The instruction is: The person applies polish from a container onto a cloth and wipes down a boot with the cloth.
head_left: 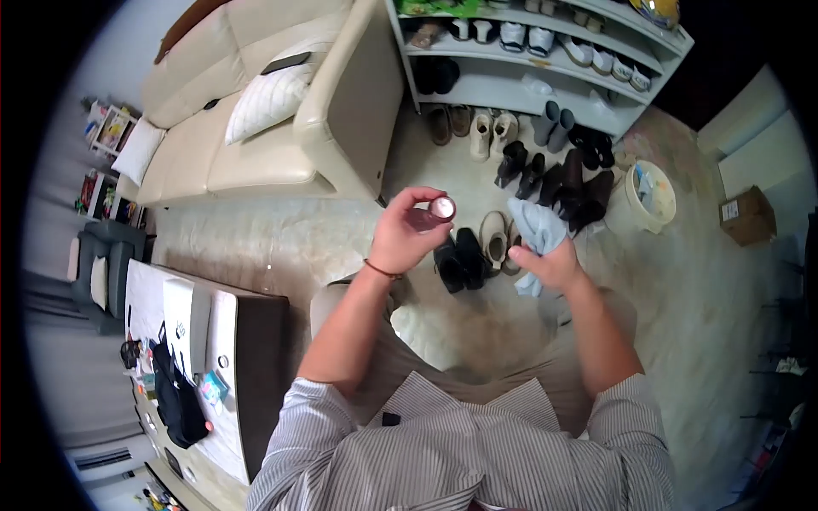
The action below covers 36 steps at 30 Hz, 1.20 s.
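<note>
The left hand (404,240) holds a small dark red tub (441,208), raised above the floor (324,234). Its grip is clamped on the tub's sides, thumb and fingers curled round it. The tub's round end faces up, pale and shiny in the middle; whether this is a lid or what is inside, I cannot tell.

The right hand (555,262) has its grip clamped on a light blue cloth (538,225), bunched up above the thumb and hanging below the hand. The hands are apart, with black shoes (469,255) and a beige shoe (493,238) on the floor near them.

Beyond the right hand stands a whitish bucket (649,224) with something blue and white in it, its rim upright. Near it is a brown box (753,217); its contents are not visible. The rack (490,60) holds white sneakers (538,41) and other shoes, with boots (554,127) on the floor in front. On the tabletop (223,434) lies a black bag (175,400), its contents hidden.
</note>
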Each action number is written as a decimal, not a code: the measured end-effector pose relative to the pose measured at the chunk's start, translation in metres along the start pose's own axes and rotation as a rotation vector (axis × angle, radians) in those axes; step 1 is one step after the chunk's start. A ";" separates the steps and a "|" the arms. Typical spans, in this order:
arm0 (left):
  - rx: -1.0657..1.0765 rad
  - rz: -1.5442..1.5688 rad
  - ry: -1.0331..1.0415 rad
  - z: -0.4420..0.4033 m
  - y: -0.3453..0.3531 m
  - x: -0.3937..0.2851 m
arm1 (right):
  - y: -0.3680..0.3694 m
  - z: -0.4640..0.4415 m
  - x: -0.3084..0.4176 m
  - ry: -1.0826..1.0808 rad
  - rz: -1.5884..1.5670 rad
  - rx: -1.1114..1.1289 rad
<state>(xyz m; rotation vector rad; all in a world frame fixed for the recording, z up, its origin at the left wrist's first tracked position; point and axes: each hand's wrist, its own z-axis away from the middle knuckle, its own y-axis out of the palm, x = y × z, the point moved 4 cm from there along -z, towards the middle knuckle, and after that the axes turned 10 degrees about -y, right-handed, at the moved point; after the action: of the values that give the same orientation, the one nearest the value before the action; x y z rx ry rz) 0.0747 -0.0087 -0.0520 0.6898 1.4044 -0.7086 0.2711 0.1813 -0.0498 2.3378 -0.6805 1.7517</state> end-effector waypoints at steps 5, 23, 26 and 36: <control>0.182 -0.199 0.057 -0.019 0.040 0.035 | -0.009 0.011 -0.009 -0.088 0.144 0.200; 0.463 -0.420 0.054 -0.054 0.066 0.027 | -0.017 0.007 -0.038 0.111 0.430 0.318; 0.486 -0.494 0.048 -0.050 0.063 0.026 | -0.011 0.008 -0.038 0.046 0.487 0.312; 0.430 -0.571 0.101 -0.045 0.057 0.029 | 0.007 0.010 -0.036 0.091 0.474 0.303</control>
<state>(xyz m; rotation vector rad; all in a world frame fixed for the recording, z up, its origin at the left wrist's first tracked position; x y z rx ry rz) 0.0933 0.0609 -0.0824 0.6605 1.5738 -1.4722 0.2687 0.1810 -0.0882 2.4022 -1.0953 2.2850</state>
